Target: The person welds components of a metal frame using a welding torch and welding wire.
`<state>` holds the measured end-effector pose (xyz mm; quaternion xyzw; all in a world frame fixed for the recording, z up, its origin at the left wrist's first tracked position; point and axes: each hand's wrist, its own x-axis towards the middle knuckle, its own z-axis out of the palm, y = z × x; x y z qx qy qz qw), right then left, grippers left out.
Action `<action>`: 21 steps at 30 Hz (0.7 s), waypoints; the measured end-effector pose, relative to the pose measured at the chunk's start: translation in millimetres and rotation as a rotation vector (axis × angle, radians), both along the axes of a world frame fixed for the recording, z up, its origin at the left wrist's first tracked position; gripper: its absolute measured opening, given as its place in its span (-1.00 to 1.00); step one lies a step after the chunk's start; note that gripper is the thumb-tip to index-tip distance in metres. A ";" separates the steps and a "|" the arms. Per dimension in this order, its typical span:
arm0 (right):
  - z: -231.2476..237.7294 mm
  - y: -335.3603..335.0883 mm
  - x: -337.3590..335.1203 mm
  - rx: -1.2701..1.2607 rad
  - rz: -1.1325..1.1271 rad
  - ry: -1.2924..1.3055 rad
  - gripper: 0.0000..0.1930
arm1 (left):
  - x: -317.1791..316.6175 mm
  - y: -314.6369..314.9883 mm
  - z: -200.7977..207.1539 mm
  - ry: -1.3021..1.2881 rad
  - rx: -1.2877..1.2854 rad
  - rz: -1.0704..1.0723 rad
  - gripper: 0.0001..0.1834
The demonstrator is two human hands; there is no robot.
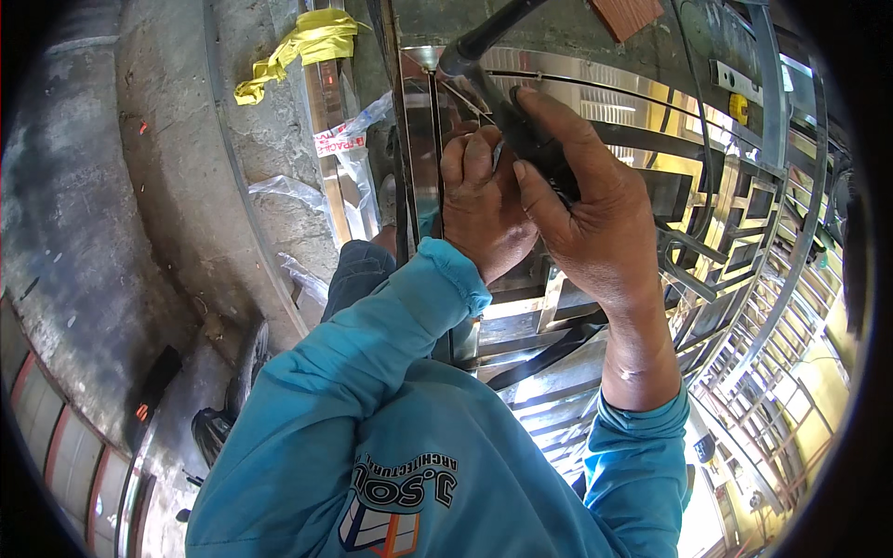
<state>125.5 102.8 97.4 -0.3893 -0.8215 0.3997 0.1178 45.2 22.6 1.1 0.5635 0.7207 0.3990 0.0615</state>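
My right hand point(600, 219) is wrapped around the black handle of a welding torch point(486, 91), its thumb and forefinger along the grip. The torch's bent head lies over a shiny metal frame point(586, 73), and a black tube runs from it toward the top edge. Close beside it, my left hand point(488, 214) is closed with curled fingers, low against the frame's left part. A thin light rod point(468, 98) shows between the torch head and the left fingers; whether those fingers grip it is hidden. The torch's tip is out of sight too.
Polished metal grille bars point(744, 219) spread to the right. A yellow cloth strip point(316, 37) and clear plastic wrap point(358, 139) hang on a long bar at left. Beyond are a reddish-brown block point(628, 14), a yellow tape measure point(738, 109) and a concrete floor point(177, 149).
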 end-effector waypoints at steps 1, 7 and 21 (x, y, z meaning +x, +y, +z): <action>0.4 0.3 -0.4 -0.002 0.002 -0.007 -0.49 | -0.3 0.2 -0.3 0.003 0.000 -0.001 -0.59; 1.0 0.7 -2.8 -0.033 -0.006 -0.032 -0.49 | -0.2 -0.7 -1.5 0.024 0.021 0.005 -0.59; 2.0 0.7 -3.6 -0.036 0.002 -0.060 -0.49 | 0.4 -0.7 -2.2 0.083 -0.027 -0.005 -0.54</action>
